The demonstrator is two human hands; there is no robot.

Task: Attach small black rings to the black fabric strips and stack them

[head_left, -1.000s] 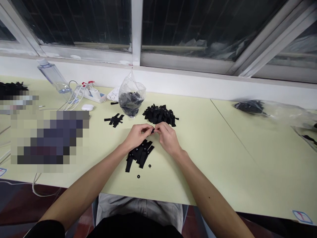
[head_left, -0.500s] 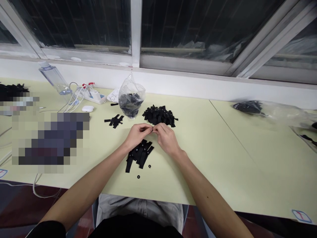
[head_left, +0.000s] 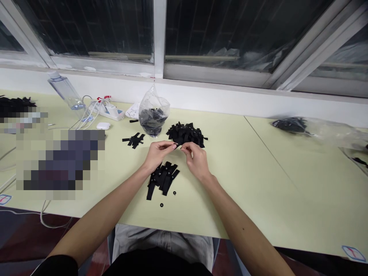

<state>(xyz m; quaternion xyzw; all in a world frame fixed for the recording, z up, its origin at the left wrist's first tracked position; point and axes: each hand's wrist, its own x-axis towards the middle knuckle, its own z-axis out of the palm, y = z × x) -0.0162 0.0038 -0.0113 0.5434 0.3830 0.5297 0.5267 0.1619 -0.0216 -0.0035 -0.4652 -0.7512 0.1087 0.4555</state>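
Observation:
Just in front of a heap of black fabric strips (head_left: 186, 132), my left hand (head_left: 158, 155) pinches a small black piece between thumb and forefinger; its exact kind is too small to tell. My right hand (head_left: 197, 159) is close beside it, thumb and forefinger pressed together. What those right fingertips hold, if anything, cannot be made out. Below the hands lies a pile of black strips with small shiny fittings (head_left: 163, 176), partly behind my left wrist. Two small black rings lie nearer the table edge, one ring (head_left: 174, 193) a little farther back than the other ring (head_left: 161, 205).
Several black strips (head_left: 133, 140) lie to the left, near a clear bag of black pieces (head_left: 154, 117). A tilted bottle (head_left: 67, 94), a power strip with cables (head_left: 110, 111) and a white case (head_left: 103, 125) stand farther left. Another plastic bag (head_left: 290, 124) lies at right.
My fingertips, which met before, are now slightly apart, with the right hand drawn back a little to the right. The piles look the same.

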